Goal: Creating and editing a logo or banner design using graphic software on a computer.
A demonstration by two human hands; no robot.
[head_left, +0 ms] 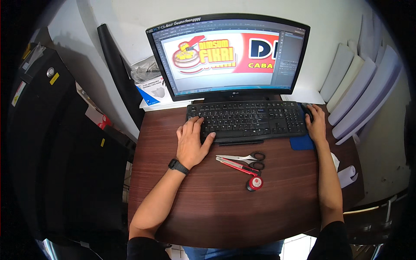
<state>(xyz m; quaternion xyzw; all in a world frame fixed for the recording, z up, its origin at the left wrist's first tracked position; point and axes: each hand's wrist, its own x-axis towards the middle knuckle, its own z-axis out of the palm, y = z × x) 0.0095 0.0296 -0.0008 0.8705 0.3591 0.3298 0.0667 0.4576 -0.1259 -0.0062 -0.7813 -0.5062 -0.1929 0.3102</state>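
Observation:
My left hand [192, 139] rests on the left end of a black keyboard [242, 119], its fingers apart and the thumb by the lower row of keys. A dark watch [178, 166] is on that wrist. At the keyboard's right end, my right hand [316, 123] is curved over a black computer mouse [307, 113] on a blue mouse pad [301, 143]. Behind the keyboard stands a curved monitor [225, 56] with a red, yellow and white banner design open on it.
Scissors [242, 158] with black handles, a red utility knife [238, 166] and a small red round object [255, 183] lie on the brown desk [195, 208]. Paper rolls [368, 86] lean at the right. A black cabinet [73, 143] stands left, near a white mask box [154, 92].

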